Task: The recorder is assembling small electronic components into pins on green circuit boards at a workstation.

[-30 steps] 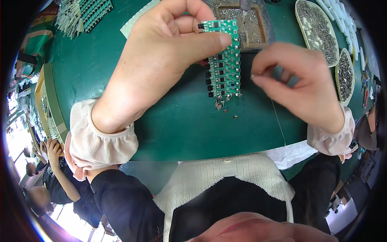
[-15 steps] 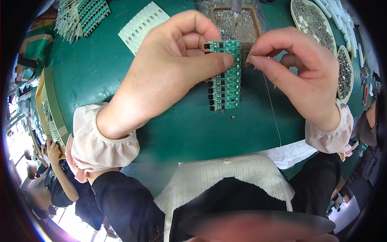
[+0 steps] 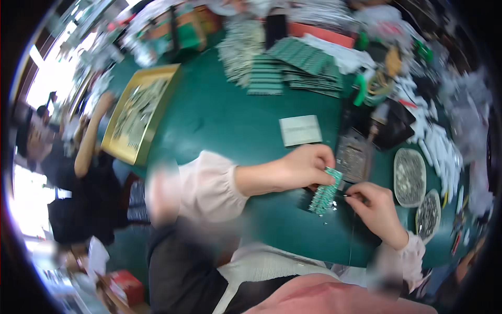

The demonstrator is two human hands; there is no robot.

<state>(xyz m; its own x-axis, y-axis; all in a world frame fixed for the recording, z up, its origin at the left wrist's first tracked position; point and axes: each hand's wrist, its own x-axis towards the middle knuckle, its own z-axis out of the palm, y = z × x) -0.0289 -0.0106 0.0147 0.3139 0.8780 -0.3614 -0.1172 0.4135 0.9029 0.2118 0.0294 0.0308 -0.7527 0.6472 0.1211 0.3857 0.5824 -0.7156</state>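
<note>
Green tabletop [image 3: 225, 125] fills most of the view, curving with the lens. At its far edge lie stacks of green boards [image 3: 293, 65], spread in overlapping rows. Toward the left edge sits a shallow yellow tray [image 3: 137, 118] holding a jumble of small parts, and beside it another person's arm [image 3: 86, 141] reaches up along the tray's side. A pale rectangular card [image 3: 300, 130] lies flat on the bare green, just beyond the hands. Right of the card is a dark square fixture [image 3: 354, 157], and farther right two oval dishes [image 3: 409, 177] hold heaps of tiny grey parts; the smaller dish [image 3: 428, 214] sits nearer the table edge.

The left hand [image 3: 303, 167], coming out of a pale gathered sleeve [image 3: 206, 183], is curled with its fingers pinching the top end of a narrow green circuit strip [image 3: 325, 191]. The strip hangs tilted down over a dark patch on the table, between the two hands. The right hand [image 3: 374, 206] is closed in a fine pinch, fingertips just at the strip's right edge; what it grips is too small to tell. A few tiny specks lie scattered on the table under the strip.
</note>
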